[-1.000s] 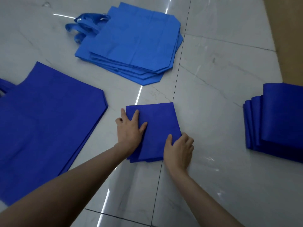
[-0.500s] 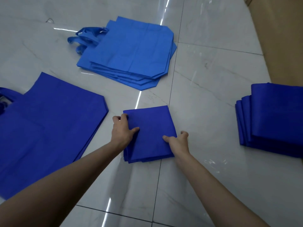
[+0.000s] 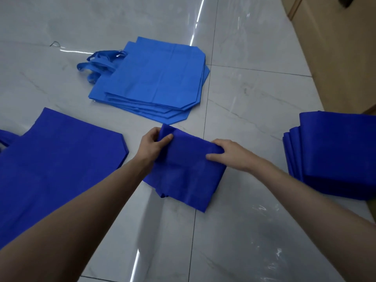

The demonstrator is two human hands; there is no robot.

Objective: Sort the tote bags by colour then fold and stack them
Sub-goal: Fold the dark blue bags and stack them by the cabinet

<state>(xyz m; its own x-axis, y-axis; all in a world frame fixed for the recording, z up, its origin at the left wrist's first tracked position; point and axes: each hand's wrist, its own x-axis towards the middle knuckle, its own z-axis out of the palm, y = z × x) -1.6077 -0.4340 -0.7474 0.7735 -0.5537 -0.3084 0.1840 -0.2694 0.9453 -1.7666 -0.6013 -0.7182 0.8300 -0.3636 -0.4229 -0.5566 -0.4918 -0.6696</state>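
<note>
Floor tiles [image 3: 254, 94]: polished stone look, grey veining, glossy, mirror streaks of light. Folded dark blue bag [image 3: 187, 169]: matt nonwoven-looking cloth, faint creases. Light blue bag pile [image 3: 158, 78]: same matt cloth, fold lines showing. Folded dark blue stack [image 3: 335, 151]: slight sheen on curved folds. Tan panel [image 3: 335, 47]: smooth, matt, material unclear.

The floor [image 3: 254, 94] is laid with large glossy tiles of pale grey marble pattern, crossed by faint darker veins and divided by thin dark grout lines [image 3: 205, 123]. Long bright streaks of light [image 3: 198, 16] are reflected in the polish — one runs down the middle. A tan, wood-coloured surface [image 3: 329, 47] is seen at upper right.
</note>
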